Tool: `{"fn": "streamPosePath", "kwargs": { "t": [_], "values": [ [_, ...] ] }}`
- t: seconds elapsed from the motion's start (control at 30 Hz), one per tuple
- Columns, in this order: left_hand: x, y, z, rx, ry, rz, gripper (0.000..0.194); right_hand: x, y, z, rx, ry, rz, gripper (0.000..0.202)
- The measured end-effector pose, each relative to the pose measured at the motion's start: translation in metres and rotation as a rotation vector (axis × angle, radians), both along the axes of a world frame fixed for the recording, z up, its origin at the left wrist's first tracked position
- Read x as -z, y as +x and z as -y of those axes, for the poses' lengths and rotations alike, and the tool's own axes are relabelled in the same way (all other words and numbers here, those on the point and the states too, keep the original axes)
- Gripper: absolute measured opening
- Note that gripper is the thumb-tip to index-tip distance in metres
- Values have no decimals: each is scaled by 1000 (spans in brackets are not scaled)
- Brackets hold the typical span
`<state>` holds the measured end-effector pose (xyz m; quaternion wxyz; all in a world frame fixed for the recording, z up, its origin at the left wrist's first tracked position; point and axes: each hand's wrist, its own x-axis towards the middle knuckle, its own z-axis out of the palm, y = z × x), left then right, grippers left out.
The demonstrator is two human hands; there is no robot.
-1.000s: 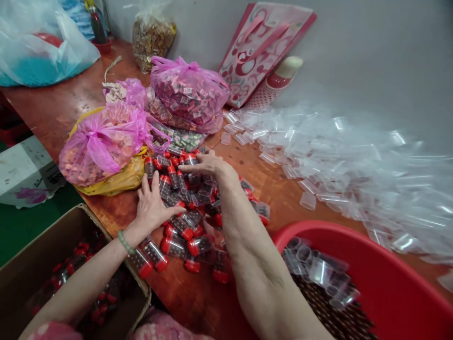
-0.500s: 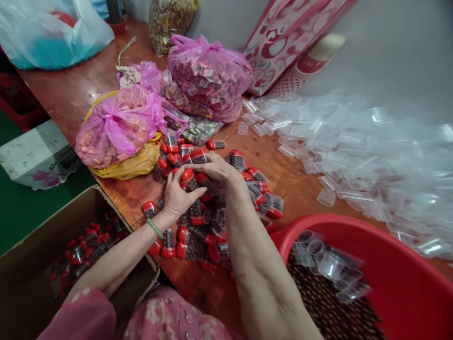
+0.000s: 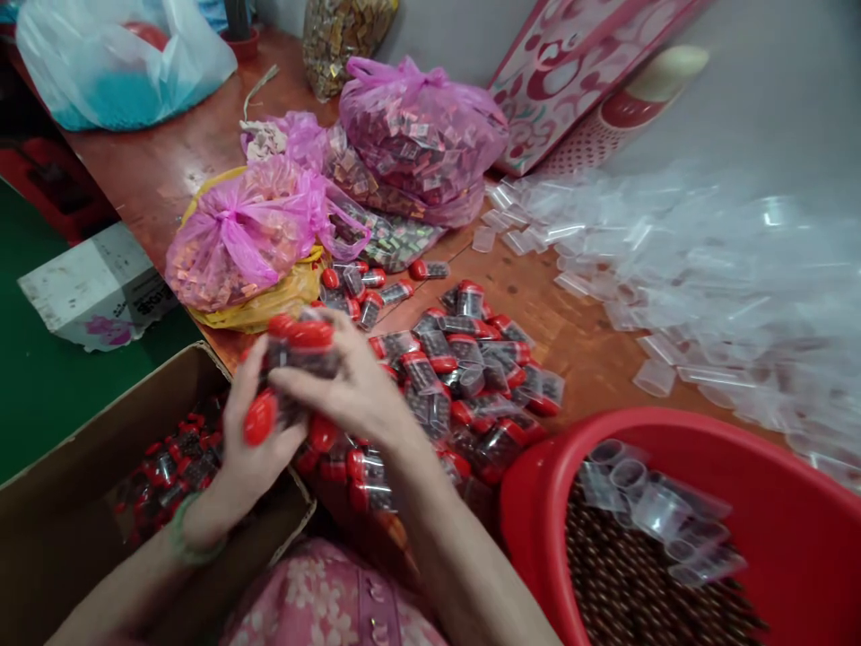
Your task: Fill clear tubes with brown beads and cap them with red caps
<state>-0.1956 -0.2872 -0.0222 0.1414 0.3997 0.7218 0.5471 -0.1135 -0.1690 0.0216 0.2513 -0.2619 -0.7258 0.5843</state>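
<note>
Between my two hands is a cluster of small clear plastic jars [image 3: 302,345] with red lids and dark contents. My left hand [image 3: 252,449] cups them from the left and below, a green bracelet on its wrist. From the right, my right hand [image 3: 346,381] wraps its fingers and thumb round the same cluster. Both hands are slightly blurred, near the table's edge beside the cardboard box [image 3: 64,458]. More red-lidded jars [image 3: 437,359] lie heaped on the table to the right of my hands, and others [image 3: 168,471] lie inside the box.
A red tub [image 3: 538,493] at the lower right holds dark brown beads or balls and several clear cups [image 3: 663,511]. Loose clear cups [image 3: 706,278] cover the right side of the table [image 3: 592,359]. Pink bags [image 3: 423,135] of small packets stand at the back.
Both hands have lifted a cluster of jars from the heap and moved left toward the box. The view has shifted slightly, so the surroundings sit farther right.
</note>
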Motion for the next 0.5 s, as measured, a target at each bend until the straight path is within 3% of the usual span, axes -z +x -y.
{"fn": "streamPosePath", "kwargs": {
  "t": [0.07, 0.13, 0.27, 0.4, 0.5],
  "values": [
    [-3, -11, 45, -102, -86, -28, 86, -2, -16, 34, -85, -19, -16, 28],
    [1, -18, 88, -213, -176, -65, 90, 6, -31, 64, -198, -53, 0, 26],
    [26, -26, 152, -393, -366, 7, 89, 48, -54, 107, -466, -137, 177, 27],
    [64, -41, 187, -231, -520, 129, 82, 80, -63, 125, -674, -144, 495, 52],
    [83, -65, 197, -74, -687, 49, 80, 71, -57, 114, -774, -19, 562, 70]
  ]
}}
